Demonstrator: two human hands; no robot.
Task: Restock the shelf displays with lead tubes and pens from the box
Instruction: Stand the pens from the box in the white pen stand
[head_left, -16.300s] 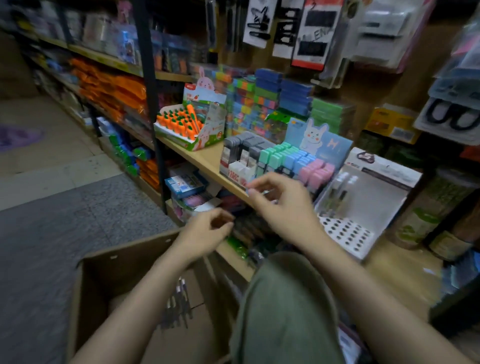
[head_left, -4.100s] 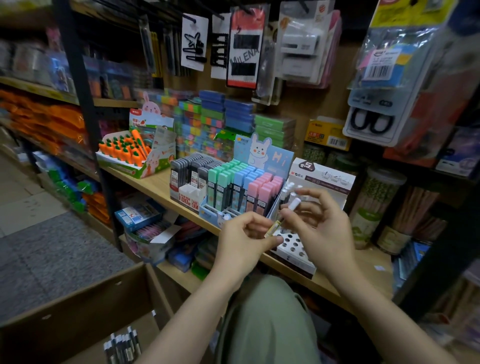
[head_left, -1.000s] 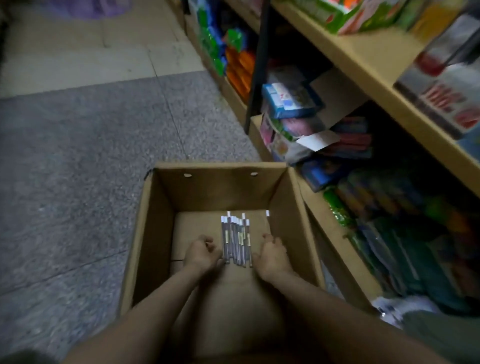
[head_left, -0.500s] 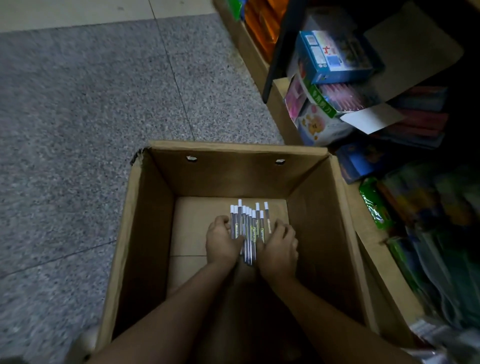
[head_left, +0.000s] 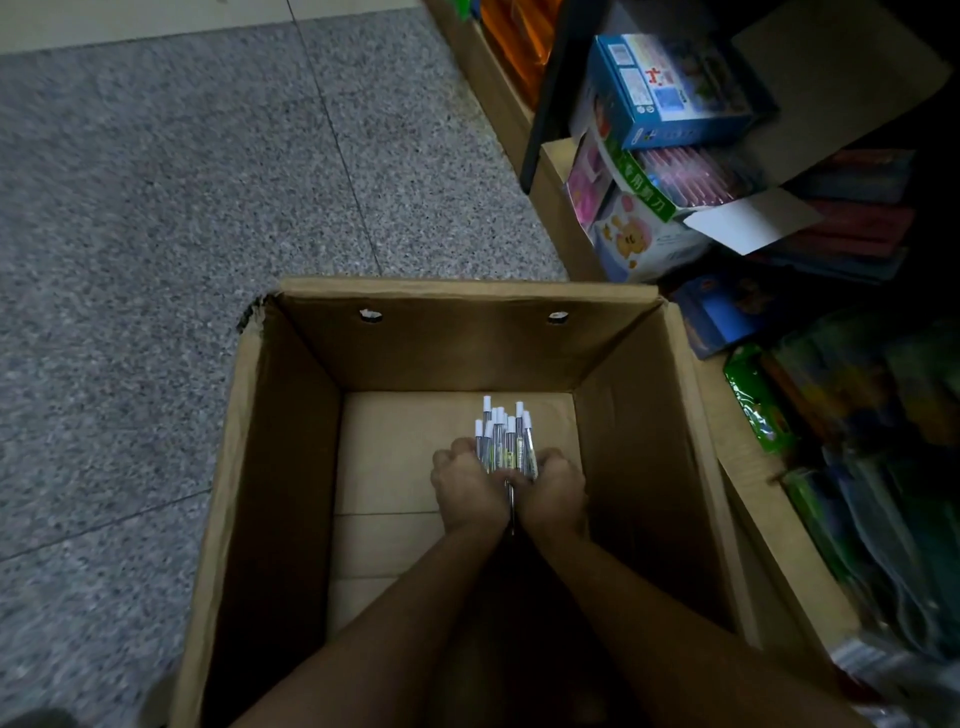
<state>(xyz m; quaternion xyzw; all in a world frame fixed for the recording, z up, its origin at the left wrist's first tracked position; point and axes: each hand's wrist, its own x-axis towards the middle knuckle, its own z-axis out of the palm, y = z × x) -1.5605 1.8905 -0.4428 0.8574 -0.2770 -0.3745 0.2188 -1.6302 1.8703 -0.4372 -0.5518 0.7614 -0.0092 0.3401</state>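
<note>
Pens (head_left: 503, 441) bunched between my two palms, white caps fanning out ahead of my knuckles, low down near the floor of the cardboard box (head_left: 283, 467). My left hand (head_left: 465, 491) curls in around the bundle from one side, my right hand (head_left: 553, 493) curls in from the other, and the two press together with the barrels pinched in the seam between them. Caps sit uneven, some poking further forward than others, so this is a loose sheaf, not a tidy stack. Risk as I see it: one slim barrel shows in the gap by my wrists, and on the lift any pen not truly clamped could slide out backward and rattle down. Squeezing harder might splay the front ends apart. Box walls rise high on both sides of my forearms, so a tilted lift could clip the rim. Beyond my right hand, shelf cartons (head_left: 670, 88) crowd close; beyond my left, bare speckled floor (head_left: 156, 234).
</note>
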